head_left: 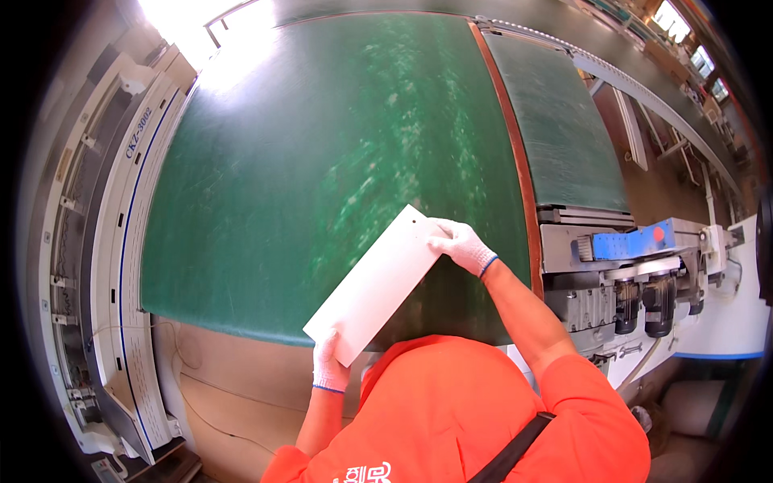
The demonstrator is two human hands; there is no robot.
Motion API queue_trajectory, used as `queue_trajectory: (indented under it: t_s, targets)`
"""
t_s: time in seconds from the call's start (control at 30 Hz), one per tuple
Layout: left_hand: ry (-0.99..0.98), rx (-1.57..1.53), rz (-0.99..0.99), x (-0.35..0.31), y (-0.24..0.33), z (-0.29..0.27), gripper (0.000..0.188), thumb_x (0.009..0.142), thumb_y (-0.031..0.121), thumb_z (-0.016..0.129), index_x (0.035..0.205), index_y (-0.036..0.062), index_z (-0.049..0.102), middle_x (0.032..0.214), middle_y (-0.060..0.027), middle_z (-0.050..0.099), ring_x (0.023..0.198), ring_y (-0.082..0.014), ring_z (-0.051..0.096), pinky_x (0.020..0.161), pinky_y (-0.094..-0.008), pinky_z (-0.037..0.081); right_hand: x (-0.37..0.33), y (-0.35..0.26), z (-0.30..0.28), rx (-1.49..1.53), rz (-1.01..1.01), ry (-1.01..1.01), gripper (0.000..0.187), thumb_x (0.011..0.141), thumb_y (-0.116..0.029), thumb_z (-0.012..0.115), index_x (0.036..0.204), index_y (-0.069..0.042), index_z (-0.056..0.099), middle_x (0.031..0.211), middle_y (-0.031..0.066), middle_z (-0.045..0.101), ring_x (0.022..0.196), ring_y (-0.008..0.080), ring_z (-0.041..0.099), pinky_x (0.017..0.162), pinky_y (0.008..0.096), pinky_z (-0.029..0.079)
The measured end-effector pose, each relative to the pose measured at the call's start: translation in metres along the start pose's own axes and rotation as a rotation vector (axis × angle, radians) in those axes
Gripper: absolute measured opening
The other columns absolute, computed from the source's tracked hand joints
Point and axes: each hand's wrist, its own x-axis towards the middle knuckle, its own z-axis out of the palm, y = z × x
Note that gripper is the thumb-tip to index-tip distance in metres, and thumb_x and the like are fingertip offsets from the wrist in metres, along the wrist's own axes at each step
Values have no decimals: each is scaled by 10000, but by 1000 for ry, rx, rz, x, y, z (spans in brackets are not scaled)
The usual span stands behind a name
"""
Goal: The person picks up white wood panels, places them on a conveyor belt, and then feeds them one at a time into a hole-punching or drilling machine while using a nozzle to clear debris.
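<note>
A flat white rectangular board (377,283) is held at a slant in front of me, over the near edge of the green belt (258,201). My left hand (329,366), in a white knit glove with a blue cuff, grips its lower left end with the thumb on top. At the upper right end, my right hand (460,245), gloved the same way, is closed on the long edge. A small dark hole shows near the board's far corner. The fingers of both hands beneath the board are hidden.
Along the left runs a long white machine housing (129,233). To the right, past a brown edge strip (515,145), lie a second green belt (555,121) and a machine unit with a blue part (636,241) and dark motors (659,302). A thin cable (233,435) trails at lower left.
</note>
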Motion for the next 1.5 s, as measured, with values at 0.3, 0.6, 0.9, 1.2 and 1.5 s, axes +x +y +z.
queue_trajectory:
  t_s: [0.3,0.6,0.9,1.2,1.5]
  targets:
    - [-43,78,-118,11,7,9,701,855,245,723,1468,39,452,1378,-102,594,1264,-274,590,1055,-444,502,-35,7,-19,77,-55,58,461,935,-67,615,1376,65,577,1275,74,675,1172,138,606,1043,298,468]
    - [-223,94,-141,27,6,44,682,846,218,720,1447,8,475,1381,-104,603,1261,-279,599,1067,-425,486,-42,10,-40,45,-39,219,467,943,-112,645,1376,51,584,1274,90,678,1159,150,624,1045,303,468]
    - [-136,115,-104,39,-2,51,546,851,190,683,1345,-8,562,1230,-112,671,1123,-264,660,968,-412,530,-37,21,-53,-77,-77,329,363,968,-197,652,1226,58,676,1130,104,732,1036,160,669,955,311,512]
    - [-143,101,-126,33,1,46,627,844,223,722,1405,29,519,1302,-104,639,1184,-265,630,1001,-423,514,-33,38,-33,-329,-99,587,435,985,-409,616,1077,0,728,993,179,750,954,285,721,872,373,540]
    - [-139,95,-95,29,2,52,570,882,194,693,1397,15,527,1294,-107,643,1166,-255,636,990,-405,516,-29,29,-31,-454,-100,601,390,961,-390,641,1058,-22,730,966,179,745,937,318,719,848,401,545]
